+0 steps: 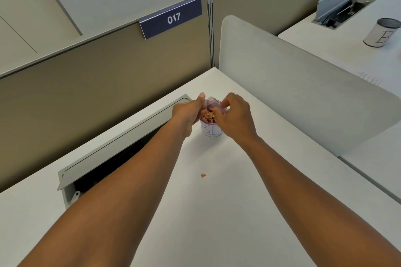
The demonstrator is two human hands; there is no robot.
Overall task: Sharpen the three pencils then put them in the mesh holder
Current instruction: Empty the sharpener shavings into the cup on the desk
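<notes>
A small white cup (211,131) with blue writing stands on the white desk (217,201), filled with orange and dark pencil shavings (209,116). Both hands meet just above its rim. My left hand (187,112) and my right hand (233,117) pinch a small translucent purple piece (213,104), likely a sharpener part, over the cup. One loose shaving (203,175) lies on the desk nearer to me. A black mesh holder (384,31) wrapped in white paper stands on the neighbouring desk at far right. No pencils are visible.
An open grey cable hatch (121,143) sits in the desk to the left of my left arm. A grey divider panel (293,84) runs along the desk's right side. Tan cubicle walls with a "017" sign (171,18) stand behind.
</notes>
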